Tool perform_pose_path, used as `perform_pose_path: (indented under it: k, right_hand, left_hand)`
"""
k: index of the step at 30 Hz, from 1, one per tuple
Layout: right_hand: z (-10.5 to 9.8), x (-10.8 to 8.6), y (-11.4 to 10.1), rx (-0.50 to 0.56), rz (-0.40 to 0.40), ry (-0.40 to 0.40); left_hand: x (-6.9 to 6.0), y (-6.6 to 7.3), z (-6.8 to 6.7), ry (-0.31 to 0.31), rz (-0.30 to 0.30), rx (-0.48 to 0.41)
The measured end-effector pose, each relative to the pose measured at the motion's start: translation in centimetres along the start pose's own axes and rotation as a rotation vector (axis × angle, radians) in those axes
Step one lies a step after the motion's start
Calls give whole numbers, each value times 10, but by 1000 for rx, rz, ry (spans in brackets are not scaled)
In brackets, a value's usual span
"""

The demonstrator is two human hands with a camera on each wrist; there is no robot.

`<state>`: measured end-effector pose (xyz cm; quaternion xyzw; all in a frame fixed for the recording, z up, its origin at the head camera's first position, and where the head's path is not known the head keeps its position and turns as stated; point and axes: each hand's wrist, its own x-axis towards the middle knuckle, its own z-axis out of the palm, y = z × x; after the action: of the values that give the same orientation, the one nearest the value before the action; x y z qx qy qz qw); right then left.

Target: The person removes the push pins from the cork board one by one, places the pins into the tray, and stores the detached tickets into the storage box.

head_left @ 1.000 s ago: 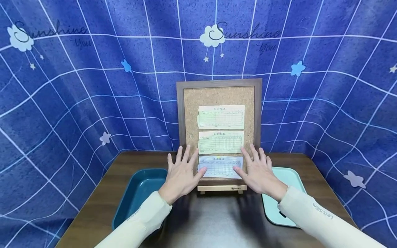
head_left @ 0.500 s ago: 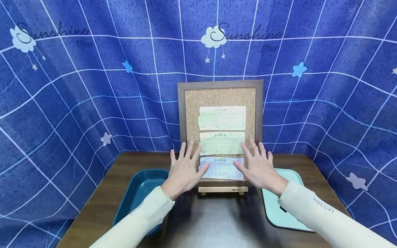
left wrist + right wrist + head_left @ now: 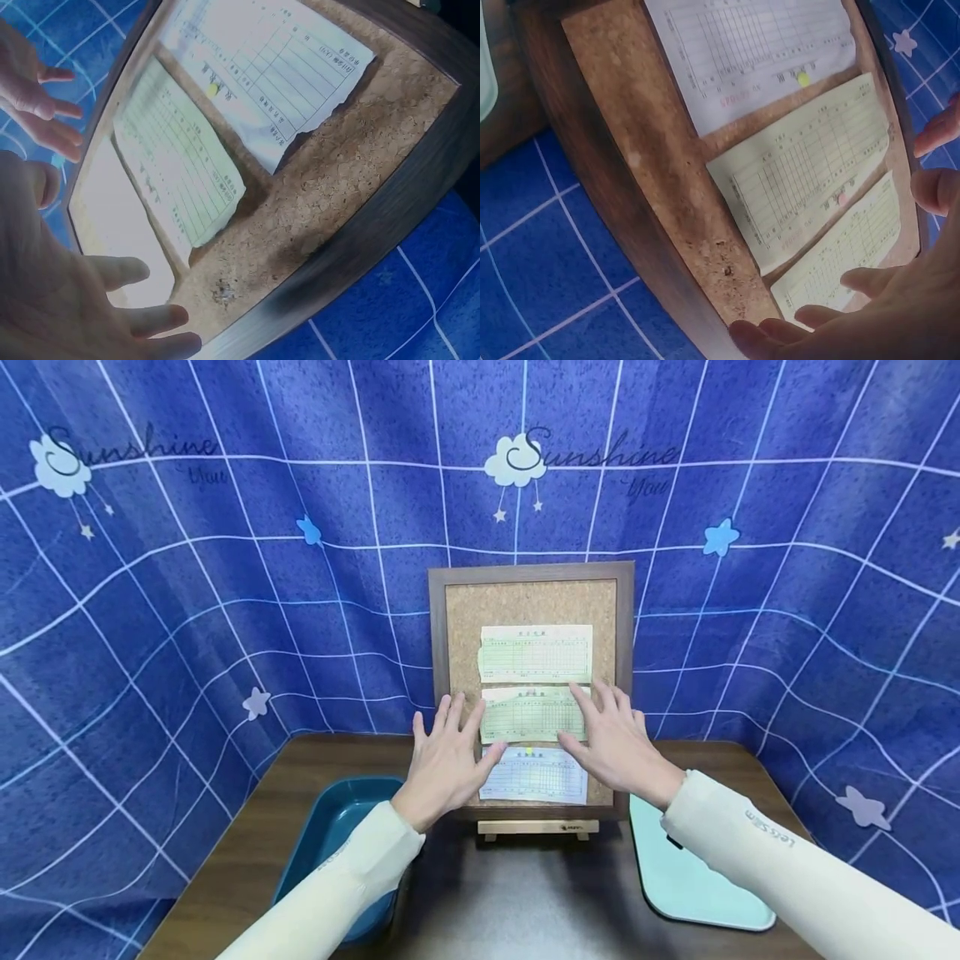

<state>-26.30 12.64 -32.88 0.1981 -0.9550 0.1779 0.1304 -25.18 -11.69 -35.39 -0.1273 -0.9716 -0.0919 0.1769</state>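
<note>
Three printed slips are fixed one above another on a framed corkboard (image 3: pixel 531 602): a pale top slip (image 3: pixel 536 654), a greenish middle slip (image 3: pixel 528 717) and a bluish bottom slip (image 3: pixel 532 777). My left hand (image 3: pixel 444 768), fingers spread, is at the board's lower left, its thumb near the bottom slip. At the right, my right hand (image 3: pixel 618 747) has its fingers extended in front of the middle slip's right end. Neither holds anything; contact with the board cannot be told. A yellow pin (image 3: pixel 803 79) and a pink pin (image 3: pixel 841 199) show in the right wrist view.
A small wooden stand (image 3: pixel 537 827) supports the board on the brown table (image 3: pixel 517 893). A dark teal tray (image 3: pixel 300 860) lies left, partly under my left arm. A mint tray (image 3: pixel 705 881) with a small dark item lies right. Behind hangs a blue patterned curtain (image 3: pixel 375 485).
My right hand has moved slightly up and to the left over the middle slip's right end. My left hand has barely moved, and the slips stay in place. The head view has tilted slightly.
</note>
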Motion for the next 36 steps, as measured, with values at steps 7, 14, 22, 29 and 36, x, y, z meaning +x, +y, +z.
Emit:
perform_pose_path:
  k: [7, 14, 22, 29, 36]
  right_hand:
    - [-2, 17, -4, -10, -38, 50]
    - [-4, 35, -11, 74, -91, 184]
    - [-6, 65, -24, 171, -87, 242]
    - [-15, 92, -25, 259, -111, 237]
    - [-21, 114, -22, 353, -71, 232]
  left_hand:
    - [9, 0, 2, 16, -12, -16]
    - [23, -4, -2, 118, -5, -48]
    - [51, -7, -12, 300, 10, -98]
    - [68, -14, -11, 385, 0, -160]
    - [94, -18, -9, 401, -71, -138]
